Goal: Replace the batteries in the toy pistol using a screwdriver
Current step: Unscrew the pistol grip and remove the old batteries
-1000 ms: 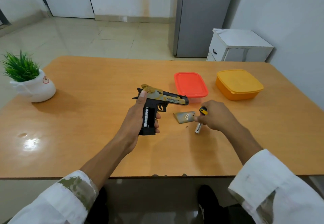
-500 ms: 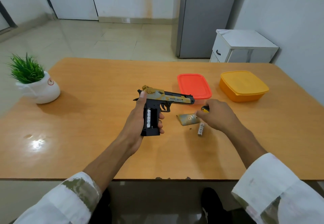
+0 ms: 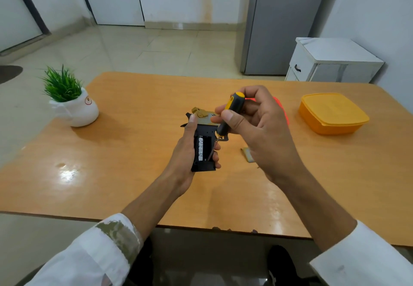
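- Head view: we held the toy pistol (image 3: 204,139) above the worktop (image 3: 134,151), our left hand (image 3: 186,156) wrapped round its black grip, the open battery bay facing us with one battery (image 3: 200,149) seated inside.
- Our right hand (image 3: 257,126) was closed on the screwdriver (image 3: 226,115), its yellow-and-black handle tilted, the thin shaft angled down into the bay beside the battery.
- The removed cover (image 3: 248,154) lay on the worktop just beneath our right hand, partly hidden.
- A red container (image 3: 282,110) showed behind that hand; an orange container (image 3: 333,113) sat well apart, right, and a potted plant (image 3: 71,100) far left.
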